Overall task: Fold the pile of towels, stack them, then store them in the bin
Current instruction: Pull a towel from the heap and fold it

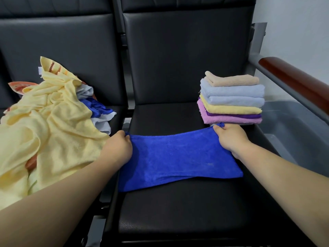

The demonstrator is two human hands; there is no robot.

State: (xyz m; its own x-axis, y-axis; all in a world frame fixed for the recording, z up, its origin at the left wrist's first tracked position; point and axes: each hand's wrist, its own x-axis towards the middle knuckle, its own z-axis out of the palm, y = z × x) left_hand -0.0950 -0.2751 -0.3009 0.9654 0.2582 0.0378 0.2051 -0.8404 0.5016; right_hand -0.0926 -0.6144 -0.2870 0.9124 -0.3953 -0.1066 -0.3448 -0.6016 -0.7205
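Black seat [178, 211], pale wall [293, 24], left hand [117, 148] and right hand [229, 138] pinching blue towel [178, 157]

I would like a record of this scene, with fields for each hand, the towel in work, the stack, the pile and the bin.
left hand: pinches blue towel's far left corner
right hand: pinches its far right corner
blue towel: flat on the black seat
stack: folded towels, beige on top, beyond right hand
pile: unfolded, mostly yellow, on left chair
bin: grey, right of seat
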